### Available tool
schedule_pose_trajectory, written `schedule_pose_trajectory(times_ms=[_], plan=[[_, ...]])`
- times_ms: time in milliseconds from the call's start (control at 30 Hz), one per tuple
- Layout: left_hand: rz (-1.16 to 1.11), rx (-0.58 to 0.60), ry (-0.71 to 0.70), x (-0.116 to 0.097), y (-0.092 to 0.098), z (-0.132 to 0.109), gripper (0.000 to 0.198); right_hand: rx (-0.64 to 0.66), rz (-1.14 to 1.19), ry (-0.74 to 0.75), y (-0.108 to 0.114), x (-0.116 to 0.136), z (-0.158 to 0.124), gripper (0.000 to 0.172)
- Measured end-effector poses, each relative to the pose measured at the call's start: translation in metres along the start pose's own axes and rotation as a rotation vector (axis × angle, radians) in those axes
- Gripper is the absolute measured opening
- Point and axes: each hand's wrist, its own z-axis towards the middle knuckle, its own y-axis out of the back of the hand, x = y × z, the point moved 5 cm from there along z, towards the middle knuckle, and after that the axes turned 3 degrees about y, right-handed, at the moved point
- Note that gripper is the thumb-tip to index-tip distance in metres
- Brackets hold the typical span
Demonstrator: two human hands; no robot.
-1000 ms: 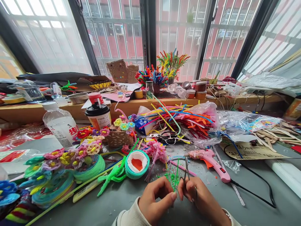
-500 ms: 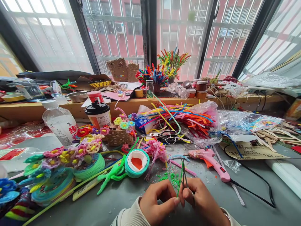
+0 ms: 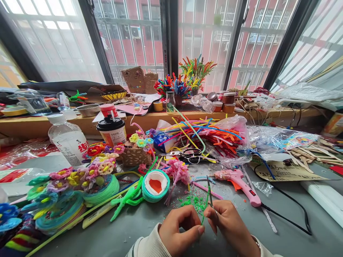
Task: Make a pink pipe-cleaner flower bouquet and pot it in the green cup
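My left hand point(image 3: 182, 228) pinches the lower end of a thin green pipe cleaner point(image 3: 206, 204), which stands upright between my hands. In my right hand point(image 3: 227, 225) is a pair of small dark scissors point(image 3: 209, 191), blades pointing up alongside the pipe cleaner; the handles are hidden by the fingers. Green fuzz clippings point(image 3: 197, 203) lie scattered on the grey table point(image 3: 150, 223) just beyond my hands. Left of them sits a teal-wrapped ring-shaped piece point(image 3: 146, 192) with a white and orange middle, beside bent bright-green pipe cleaners point(image 3: 130, 198).
A pink glue gun point(image 3: 241, 182) with a black cord lies at right. Behind are black-handled scissors point(image 3: 191, 155) and a heap of coloured pipe cleaners point(image 3: 214, 134). Pipe-cleaner flowers point(image 3: 91, 171), a plastic bottle point(image 3: 66, 139) and a lidded cup point(image 3: 112, 130) stand at left.
The scissors have tilted slightly and their blades appear closer together beside the pipe cleaner. My right-hand fingers have shifted up a little; my left hand keeps its place.
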Motion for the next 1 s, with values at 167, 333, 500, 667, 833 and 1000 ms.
schedule_pose_trajectory(times_ms=[167, 333, 500, 667, 833, 1000], plan=[[-0.007, -0.016, 0.002, 0.002, 0.002, 0.001, 0.033, 0.066, 0.076, -0.028, -0.003, -0.003, 0.0, 0.067], [-0.052, -0.007, -0.005, 0.002, 0.001, 0.001, 0.035, 0.145, 0.128, 0.037, -0.008, 0.007, -0.002, 0.07], [-0.064, 0.011, -0.016, 0.004, 0.001, 0.001, 0.034, 0.104, 0.074, 0.081, -0.005, 0.008, -0.001, 0.064], [-0.086, 0.002, -0.014, 0.006, 0.002, 0.001, 0.033, 0.015, 0.017, 0.048, -0.003, 0.003, 0.0, 0.065], [-0.098, -0.005, -0.004, 0.004, 0.001, 0.001, 0.033, -0.01, -0.006, 0.019, -0.004, -0.002, -0.001, 0.066], [-0.098, -0.01, -0.024, 0.001, 0.002, 0.001, 0.032, -0.001, 0.04, 0.035, -0.005, -0.003, -0.001, 0.066]])
